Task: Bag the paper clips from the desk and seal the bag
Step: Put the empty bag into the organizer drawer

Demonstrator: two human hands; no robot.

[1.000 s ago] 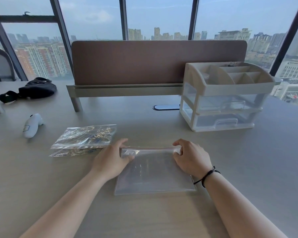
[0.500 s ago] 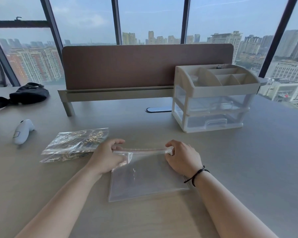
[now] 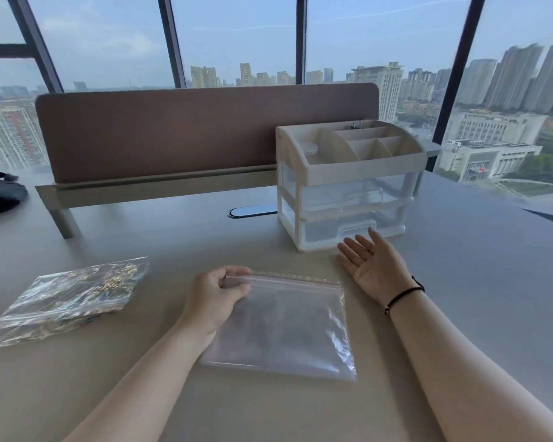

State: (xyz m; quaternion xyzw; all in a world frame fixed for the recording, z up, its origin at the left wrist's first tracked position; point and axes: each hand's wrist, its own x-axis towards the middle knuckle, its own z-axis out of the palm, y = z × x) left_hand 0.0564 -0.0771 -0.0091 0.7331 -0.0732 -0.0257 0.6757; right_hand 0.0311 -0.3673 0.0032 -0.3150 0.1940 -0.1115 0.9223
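Pinching the top-left corner of one clear zip bag (image 3: 281, 327) lying flat on the desk (image 3: 460, 298): left hand (image 3: 214, 295) | right hand (image 3: 375, 264) grip spread, palm up, just before one two-drawer organizer (image 3: 348, 183) | two filled clip bags (image 3: 67, 298) stacked at left, apart from hands

The left hand (image 3: 216, 293) is curling its fingers and thumb in a pinch, forearm reaching in from below; the right hand (image 3: 375, 266) is lying open, palm up, fingers spread, a black band circling its wrist
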